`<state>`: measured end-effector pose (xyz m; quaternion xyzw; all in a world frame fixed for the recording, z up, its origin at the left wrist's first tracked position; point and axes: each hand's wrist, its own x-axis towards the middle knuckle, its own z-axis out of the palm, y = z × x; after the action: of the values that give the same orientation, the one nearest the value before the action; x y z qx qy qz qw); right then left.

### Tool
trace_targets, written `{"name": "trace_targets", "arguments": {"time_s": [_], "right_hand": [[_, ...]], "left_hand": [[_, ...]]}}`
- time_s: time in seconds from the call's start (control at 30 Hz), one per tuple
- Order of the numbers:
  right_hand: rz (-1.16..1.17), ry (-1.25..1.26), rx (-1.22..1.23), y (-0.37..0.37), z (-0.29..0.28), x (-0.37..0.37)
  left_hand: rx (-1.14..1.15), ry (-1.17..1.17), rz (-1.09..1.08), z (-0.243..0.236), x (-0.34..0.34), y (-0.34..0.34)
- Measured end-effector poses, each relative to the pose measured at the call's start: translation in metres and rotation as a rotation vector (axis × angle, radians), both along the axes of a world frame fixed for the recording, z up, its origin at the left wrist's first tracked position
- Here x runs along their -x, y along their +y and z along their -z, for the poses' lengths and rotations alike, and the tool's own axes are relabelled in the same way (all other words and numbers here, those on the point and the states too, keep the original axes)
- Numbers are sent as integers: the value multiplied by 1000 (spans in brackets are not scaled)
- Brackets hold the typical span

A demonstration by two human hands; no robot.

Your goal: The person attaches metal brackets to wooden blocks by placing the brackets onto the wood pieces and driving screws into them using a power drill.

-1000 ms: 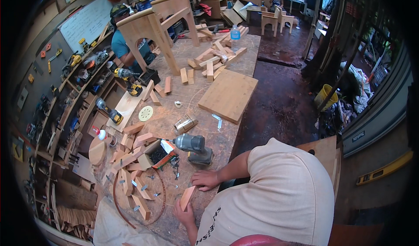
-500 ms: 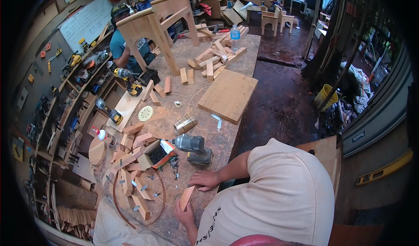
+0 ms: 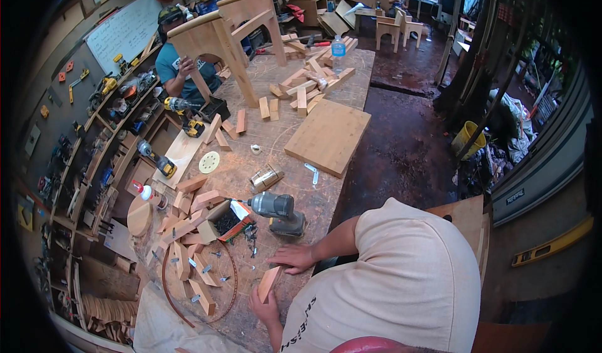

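My left hand grips a short angled wooden block near the front of the workbench. My right hand lies on the bench just beyond the block, fingers apart. A grey and black cordless driver stands above that hand. To its left are an open cardboard box of black screws, some loose hardware, several cut wood blocks with metal pieces on them, and a curved brown band.
Farther along lie a square board, more offcuts, drills, a metal cylinder and a bottle. A chair frame stands beside a co-worker. Tool shelves run along the left; a yellow bucket is right.
The co-worker's hand has come up onto the chair frame's leg, and their head and arm have shifted. My own hands and the block look the same.
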<state>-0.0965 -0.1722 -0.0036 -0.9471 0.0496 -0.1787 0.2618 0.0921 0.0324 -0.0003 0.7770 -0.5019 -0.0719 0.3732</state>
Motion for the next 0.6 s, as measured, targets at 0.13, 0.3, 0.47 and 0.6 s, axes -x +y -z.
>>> {"name": "trace_targets", "arguments": {"time_s": [0.13,0.3,0.47,0.6], "right_hand": [[2,-10,11,0,1,0],[-6,-18,5,-1,4,-2],[-6,-16,13,-1,2,-2],[-10,-11,13,-1,4,-3]], "left_hand": [[-7,-1,0,-1,1,0],[3,-7,-1,4,-1,1],[-15,-13,-1,4,-2,1],[-21,-13,-4,4,-2,1]]}}
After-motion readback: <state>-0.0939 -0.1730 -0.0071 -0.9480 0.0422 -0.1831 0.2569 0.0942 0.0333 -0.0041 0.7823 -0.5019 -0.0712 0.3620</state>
